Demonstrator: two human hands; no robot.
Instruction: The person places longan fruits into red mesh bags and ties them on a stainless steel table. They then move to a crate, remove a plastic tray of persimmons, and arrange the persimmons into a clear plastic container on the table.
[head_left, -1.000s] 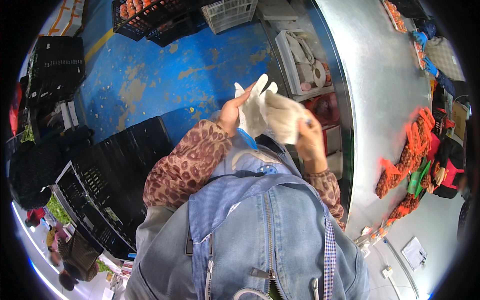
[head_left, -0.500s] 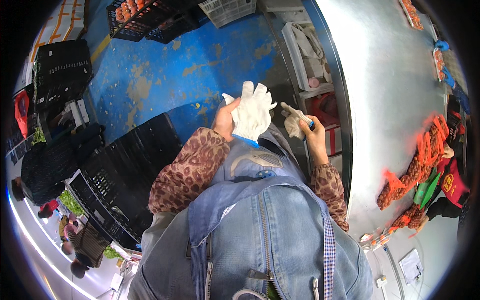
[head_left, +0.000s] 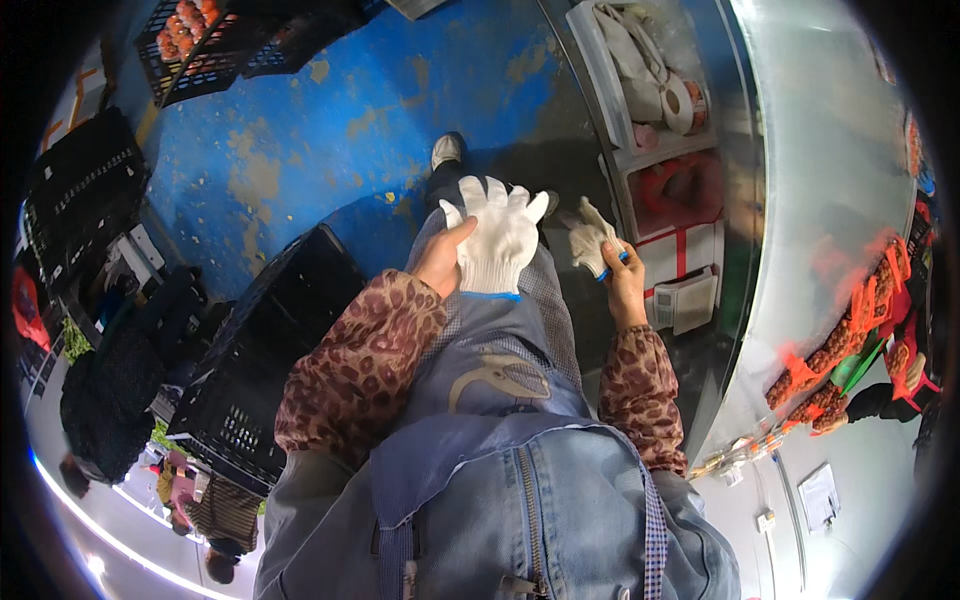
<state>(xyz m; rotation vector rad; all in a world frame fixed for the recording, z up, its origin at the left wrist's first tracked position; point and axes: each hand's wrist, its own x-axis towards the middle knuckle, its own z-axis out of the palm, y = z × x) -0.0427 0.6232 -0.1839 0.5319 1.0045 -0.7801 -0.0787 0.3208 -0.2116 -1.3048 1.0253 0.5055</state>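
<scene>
Centre of the frame, the left hand (head_left: pixel 440 262) grasps a white knit glove (head_left: pixel 495 240) by its side; right of centre, the right hand (head_left: pixel 628 287) pinches a second glove (head_left: pixel 588 243) near its cuff, where a light grip should avoid stretching

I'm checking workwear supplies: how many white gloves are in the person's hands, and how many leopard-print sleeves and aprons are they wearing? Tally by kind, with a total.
White gloves: 2
Leopard-print sleeves: 2
Apron: 1
Total: 5
</scene>
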